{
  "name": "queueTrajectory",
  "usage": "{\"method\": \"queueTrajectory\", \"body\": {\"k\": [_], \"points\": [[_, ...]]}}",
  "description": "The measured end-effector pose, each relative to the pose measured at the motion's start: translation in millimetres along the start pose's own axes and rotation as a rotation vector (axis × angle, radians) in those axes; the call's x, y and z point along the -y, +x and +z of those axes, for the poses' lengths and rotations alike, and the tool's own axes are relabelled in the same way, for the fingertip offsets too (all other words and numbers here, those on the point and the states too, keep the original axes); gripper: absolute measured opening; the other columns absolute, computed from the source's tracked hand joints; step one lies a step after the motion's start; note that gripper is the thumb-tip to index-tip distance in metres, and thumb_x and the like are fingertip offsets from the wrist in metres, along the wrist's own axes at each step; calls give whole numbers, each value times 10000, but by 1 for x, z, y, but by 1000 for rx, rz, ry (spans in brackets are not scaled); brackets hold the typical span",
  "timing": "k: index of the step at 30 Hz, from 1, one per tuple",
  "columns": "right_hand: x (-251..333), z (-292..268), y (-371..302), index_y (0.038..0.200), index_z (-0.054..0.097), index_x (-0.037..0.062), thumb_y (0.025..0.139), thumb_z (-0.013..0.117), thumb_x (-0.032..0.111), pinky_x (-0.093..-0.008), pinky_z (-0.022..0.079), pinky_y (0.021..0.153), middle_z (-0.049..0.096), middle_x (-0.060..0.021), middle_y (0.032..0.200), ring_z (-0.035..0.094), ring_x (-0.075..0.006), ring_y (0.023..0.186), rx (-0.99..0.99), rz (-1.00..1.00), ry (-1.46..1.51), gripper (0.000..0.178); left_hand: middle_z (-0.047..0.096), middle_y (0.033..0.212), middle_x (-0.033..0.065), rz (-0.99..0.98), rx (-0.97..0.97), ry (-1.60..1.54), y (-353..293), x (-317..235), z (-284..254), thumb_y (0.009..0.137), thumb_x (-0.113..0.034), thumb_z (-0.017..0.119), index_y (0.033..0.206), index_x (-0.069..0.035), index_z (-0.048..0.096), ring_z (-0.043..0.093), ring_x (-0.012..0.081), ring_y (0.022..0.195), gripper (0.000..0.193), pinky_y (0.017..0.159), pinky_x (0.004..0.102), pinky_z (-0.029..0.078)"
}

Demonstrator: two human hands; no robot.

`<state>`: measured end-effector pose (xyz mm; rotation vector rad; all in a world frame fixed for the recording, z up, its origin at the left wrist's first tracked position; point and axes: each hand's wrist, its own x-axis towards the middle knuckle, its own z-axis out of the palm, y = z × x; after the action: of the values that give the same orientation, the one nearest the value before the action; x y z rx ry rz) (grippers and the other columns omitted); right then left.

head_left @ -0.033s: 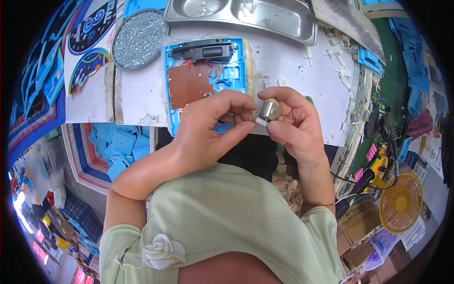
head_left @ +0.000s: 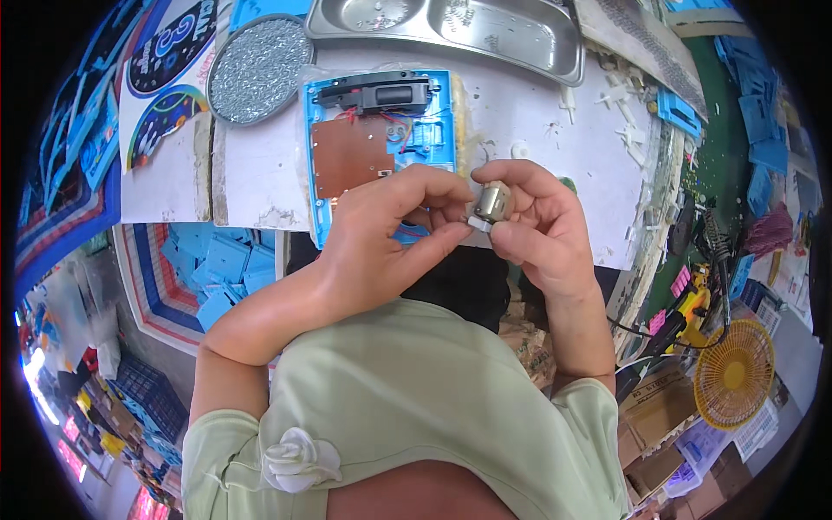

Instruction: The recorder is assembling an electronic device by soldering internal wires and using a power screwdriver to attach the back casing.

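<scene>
Head view: motor [head_left: 492,203] upright between hands.

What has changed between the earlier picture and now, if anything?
Nothing has visibly changed. The right hand still pinches the small metal motor, and the left hand still meets it at the fingertips. The open blue case with the brown board, the round dish of screws and the steel tray lie where they were.

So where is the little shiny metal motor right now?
In the head view, the small metal motor sits right of centre, pinched in the right hand, with the left hand touching it, just below the open blue plastic case.
</scene>
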<state>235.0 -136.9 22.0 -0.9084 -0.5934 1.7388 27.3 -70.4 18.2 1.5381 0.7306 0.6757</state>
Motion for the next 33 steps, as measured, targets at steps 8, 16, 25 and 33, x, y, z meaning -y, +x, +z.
{"method": "queueTrajectory", "body": {"k": [8,16,25,33], "points": [[-3,5,2,1345,575,-19,891,742,11,-223,488,670,684,-28,908,597,-55,743,-58,-20,-405,485,692,1005,63,25,-26,-35,-5,6,-5,878,34,749,1141,-11,650,696,131,878,285,771,286,585],[1,16,5,1170,668,0,810,831,28,-228,491,604,687,-39,859,605,-84,636,-173,-243,-874,396,727,938,145,601,-67,443,2,14,-20,808,70,767,1073,-30,642,715,278,837,310,745,362,566],[-9,21,15,1060,675,33,736,822,-18,-291,517,582,708,-78,873,634,-190,651,-9,-695,-1038,359,724,972,123,336,-53,124,-8,16,-25,804,40,773,979,-38,668,703,283,821,219,719,355,564],[-11,23,16,1038,668,48,734,819,-28,-312,521,579,701,-80,857,658,-221,676,55,-768,-1084,348,676,1136,146,337,-46,281,-11,9,-31,776,47,778,958,-26,673,672,260,931,223,798,351,551]]}}
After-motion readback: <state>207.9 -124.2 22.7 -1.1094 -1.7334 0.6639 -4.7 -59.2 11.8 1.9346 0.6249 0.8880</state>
